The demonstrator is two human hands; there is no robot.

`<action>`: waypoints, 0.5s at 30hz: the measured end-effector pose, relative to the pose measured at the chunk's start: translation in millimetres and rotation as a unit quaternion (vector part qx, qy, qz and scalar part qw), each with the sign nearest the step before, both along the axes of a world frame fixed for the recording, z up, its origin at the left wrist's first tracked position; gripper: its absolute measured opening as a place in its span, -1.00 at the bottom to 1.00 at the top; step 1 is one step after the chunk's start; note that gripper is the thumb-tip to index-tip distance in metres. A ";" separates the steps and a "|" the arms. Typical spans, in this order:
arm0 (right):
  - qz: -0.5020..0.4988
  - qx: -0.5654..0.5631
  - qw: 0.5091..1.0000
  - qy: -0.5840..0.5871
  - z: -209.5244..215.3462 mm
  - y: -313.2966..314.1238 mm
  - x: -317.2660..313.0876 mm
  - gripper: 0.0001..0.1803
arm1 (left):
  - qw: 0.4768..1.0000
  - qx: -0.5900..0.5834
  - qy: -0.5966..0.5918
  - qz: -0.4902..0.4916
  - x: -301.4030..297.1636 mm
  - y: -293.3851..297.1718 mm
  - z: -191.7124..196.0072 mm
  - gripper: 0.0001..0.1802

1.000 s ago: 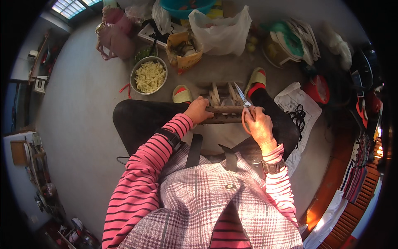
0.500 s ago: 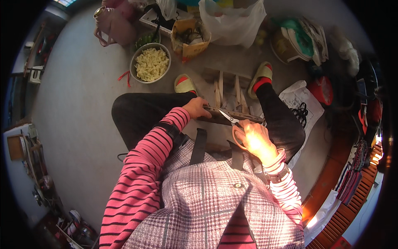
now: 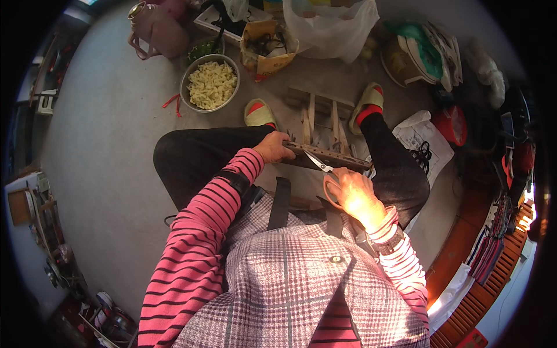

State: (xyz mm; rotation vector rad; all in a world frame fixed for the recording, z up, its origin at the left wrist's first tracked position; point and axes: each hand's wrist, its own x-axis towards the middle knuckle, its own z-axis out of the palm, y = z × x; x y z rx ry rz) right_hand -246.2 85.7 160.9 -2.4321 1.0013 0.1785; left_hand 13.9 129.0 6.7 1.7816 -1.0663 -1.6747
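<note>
Between my knees stands a low wooden frame with slanting legs. Its near edge is a dark wooden bar (image 3: 328,156) with a row of small marks or holes along it. At the bar's left end rests my left hand (image 3: 272,147), its fingers closed over the wood. My right hand (image 3: 357,194) grips scissors (image 3: 331,188) by their orange handles, near the bar's right end. The bright blades point left and away from me, close to the bar; whether they touch it I cannot tell. Anything small under my left fingers is hidden.
Beyond my left foot sit a metal bowl (image 3: 185,93) of pale yellow chopped food, a cardboard box (image 3: 270,66) and a pink jug (image 3: 159,35). A white plastic bag (image 3: 333,35) and a bucket (image 3: 400,64) stand farther right. A white sack (image 3: 432,148) lies beside my right knee.
The view has shifted slightly. Both hands keep nearly the same place and grip, and the scissors still point left beside the bar.
</note>
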 end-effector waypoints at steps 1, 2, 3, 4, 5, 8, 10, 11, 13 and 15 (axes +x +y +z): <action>0.003 0.001 1.000 0.003 -1.6 -0.1 0.9 -0.61 | 1.000 -0.010 -0.004 -0.006 0.2 0.3 -1.6 -0.49; 0.006 0.002 1.000 0.006 -3.2 -0.4 1.4 -0.60 | 1.000 -0.020 -0.007 -0.011 -0.3 0.7 -3.5 -0.50; 0.008 0.003 1.000 0.009 -4.9 -0.5 1.9 -0.60 | 1.000 -0.023 -0.008 -0.017 -0.4 1.3 -5.7 -0.50; 0.011 0.004 1.000 0.007 -6.4 -0.4 2.4 -0.61 | 1.000 -0.021 -0.005 -0.019 -0.1 1.7 -7.7 -0.51; 0.013 0.005 1.000 0.005 -8.4 -0.6 3.0 -0.61 | 1.000 -0.012 0.001 -0.021 0.1 2.0 -9.9 -0.52; 0.019 0.020 1.000 0.002 -13.6 -2.2 4.8 -0.60 | 0.999 -0.007 0.028 -0.015 0.4 4.9 -14.4 -0.53; 0.027 0.027 0.999 -0.006 -16.9 -3.9 5.7 -0.58 | 0.999 -0.008 0.040 -0.012 -0.6 6.1 -16.1 -0.54; 0.032 0.028 0.999 -0.013 -18.6 -4.6 6.3 -0.58 | 0.999 -0.008 0.041 -0.012 -1.6 6.6 -16.5 -0.55; 0.040 0.025 0.999 -0.024 -21.8 -6.4 6.7 -0.60 | 0.999 -0.010 0.046 -0.006 -2.2 7.4 -16.5 -0.57; 0.043 0.021 0.998 -0.031 -24.8 -8.7 6.3 -0.62 | 0.999 -0.008 0.051 0.006 -2.4 8.4 -15.6 -0.59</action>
